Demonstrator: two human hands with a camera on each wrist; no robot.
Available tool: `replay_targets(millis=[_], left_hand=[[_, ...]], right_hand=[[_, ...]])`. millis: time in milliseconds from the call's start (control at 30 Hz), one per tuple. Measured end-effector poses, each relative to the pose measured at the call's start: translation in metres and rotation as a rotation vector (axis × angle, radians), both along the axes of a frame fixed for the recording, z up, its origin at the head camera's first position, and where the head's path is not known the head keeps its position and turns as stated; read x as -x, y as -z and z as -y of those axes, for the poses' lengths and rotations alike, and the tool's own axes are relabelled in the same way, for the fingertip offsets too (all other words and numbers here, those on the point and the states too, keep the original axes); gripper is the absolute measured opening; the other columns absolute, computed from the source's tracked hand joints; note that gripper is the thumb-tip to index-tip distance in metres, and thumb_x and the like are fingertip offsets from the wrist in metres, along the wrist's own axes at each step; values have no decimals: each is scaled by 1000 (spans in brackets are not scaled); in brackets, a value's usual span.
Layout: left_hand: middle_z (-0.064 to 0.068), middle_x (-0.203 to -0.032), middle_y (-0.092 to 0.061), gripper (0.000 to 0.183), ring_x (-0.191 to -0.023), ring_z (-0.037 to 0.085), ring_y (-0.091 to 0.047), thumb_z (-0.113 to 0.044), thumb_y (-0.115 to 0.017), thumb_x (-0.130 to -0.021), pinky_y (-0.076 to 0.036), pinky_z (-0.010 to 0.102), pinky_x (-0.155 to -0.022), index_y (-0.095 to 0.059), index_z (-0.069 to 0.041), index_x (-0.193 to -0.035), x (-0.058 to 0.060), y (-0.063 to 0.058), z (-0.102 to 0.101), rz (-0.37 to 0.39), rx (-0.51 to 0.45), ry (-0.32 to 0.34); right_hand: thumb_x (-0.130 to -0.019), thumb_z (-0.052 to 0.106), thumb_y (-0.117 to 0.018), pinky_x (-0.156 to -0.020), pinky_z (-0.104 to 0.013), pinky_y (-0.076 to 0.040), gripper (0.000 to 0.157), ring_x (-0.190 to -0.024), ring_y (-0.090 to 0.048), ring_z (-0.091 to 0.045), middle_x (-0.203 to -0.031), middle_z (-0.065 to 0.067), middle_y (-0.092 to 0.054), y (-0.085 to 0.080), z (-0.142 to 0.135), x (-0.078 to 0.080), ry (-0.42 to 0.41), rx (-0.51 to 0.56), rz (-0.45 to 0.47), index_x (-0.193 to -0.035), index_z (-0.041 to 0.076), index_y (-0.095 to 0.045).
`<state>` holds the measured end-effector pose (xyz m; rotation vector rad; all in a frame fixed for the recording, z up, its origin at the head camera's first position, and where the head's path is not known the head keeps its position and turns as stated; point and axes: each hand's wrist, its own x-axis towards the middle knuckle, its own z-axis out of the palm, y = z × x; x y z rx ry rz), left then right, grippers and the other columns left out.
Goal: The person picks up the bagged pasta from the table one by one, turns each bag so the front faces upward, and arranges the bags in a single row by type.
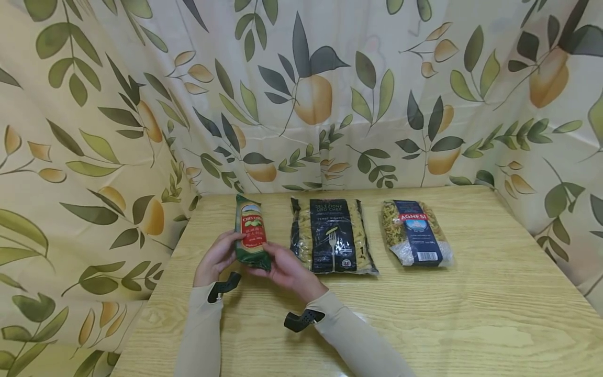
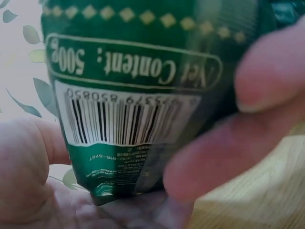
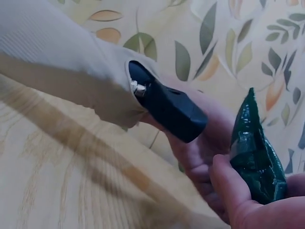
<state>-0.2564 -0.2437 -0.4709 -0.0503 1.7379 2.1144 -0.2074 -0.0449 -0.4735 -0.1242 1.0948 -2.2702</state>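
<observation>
Both hands hold a green plastic packet (image 1: 252,233) with a red label, tilted up over the left part of the table. My left hand (image 1: 218,256) grips its left side. The right hand (image 1: 287,267) pinches its lower right corner, thumb on the front. Seen from the left wrist, the back of the green packet (image 2: 138,71) shows a barcode and upside-down print reading "Net Content: 500g". In the right wrist view the green packet (image 3: 255,157) appears end-on, between the left hand (image 3: 202,152) and the right hand (image 3: 233,191).
A large bag of penne (image 1: 332,235) with a dark label lies right of the hands. Farther right is a smaller bag of pasta (image 1: 416,233) labelled Agnesi. Patterned curtains (image 1: 311,99) surround the wooden table (image 1: 471,314) at the back and sides. Each wrist wears a black camera mount (image 1: 303,319).
</observation>
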Motion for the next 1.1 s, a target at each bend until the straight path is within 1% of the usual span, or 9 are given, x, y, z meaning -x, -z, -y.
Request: replay_targets(millis=[133,300,400,567,633,700,833,967,1100], left_hand=[[-8,-103,-71,51,-96,3,-69,-15,-42,-109,-58,20,-85,-29,11,-151,0,3,2,-3,17,16],[-9,-99,-72,50,-91,3,-70,-24,-45,-110,-58,20,-81,-33,7,-148,-2,4,3,10,49,37],[-9,-98,-72,52,-89,4,-70,-30,-45,-111,-58,21,-80,-34,5,-147,-4,3,4,8,72,60],[-8,-97,-73,56,-88,4,-70,-35,-42,-112,-58,21,-78,-35,7,-147,-4,-1,3,-18,88,128],[-7,-98,-73,58,-88,5,-71,-35,-41,-112,-58,21,-77,-34,8,-149,-3,-2,3,-30,86,154],[-6,-99,-73,58,-88,5,-71,-35,-40,-112,-59,21,-77,-32,8,-151,-3,-3,4,-34,87,171],[-6,-101,-74,59,-88,5,-72,-33,-40,-113,-59,21,-75,-28,7,-155,-4,-5,5,-44,102,190],[-6,-102,-72,60,-89,4,-71,-29,-41,-112,-59,21,-76,-24,9,-156,-5,-6,6,-59,112,193],[-7,-103,-72,62,-89,3,-71,-23,-42,-112,-59,20,-77,-18,10,-158,-4,-7,7,-67,106,197]], right_hand=[[-114,17,-31,-112,-50,-49,49,-140,-54,-32,-159,-28,-42,-3,-1,0,13,-17,-12,-158,-3,-30],[-113,13,-37,-111,-49,-51,50,-143,-49,-38,-158,-27,-43,-6,0,-1,52,-45,4,-160,0,-29],[-112,11,-39,-107,-47,-53,51,-142,-51,-38,-158,-27,-43,-7,1,-2,77,-54,-1,-161,2,-28],[-109,6,-43,-105,-47,-54,54,-134,-59,-33,-158,-25,-44,-9,-1,-1,115,-56,-31,-161,5,-29],[-108,4,-43,-105,-48,-54,55,-131,-61,-31,-158,-24,-44,-10,-2,0,129,-56,-39,-161,6,-30],[-108,2,-43,-106,-50,-53,55,-133,-60,-33,-158,-24,-44,-10,-2,1,136,-50,-42,-161,6,-29],[-108,0,-43,-105,-50,-53,56,-135,-58,-35,-159,-24,-44,-12,-2,1,150,-41,-42,-162,6,-28],[-107,0,-43,-102,-48,-56,57,-132,-60,-33,-159,-22,-44,-11,-2,1,165,-50,-42,-161,6,-28],[-107,0,-44,-103,-50,-56,57,-132,-61,-32,-161,-21,-41,-11,-2,1,179,-69,-54,-161,6,-28]])
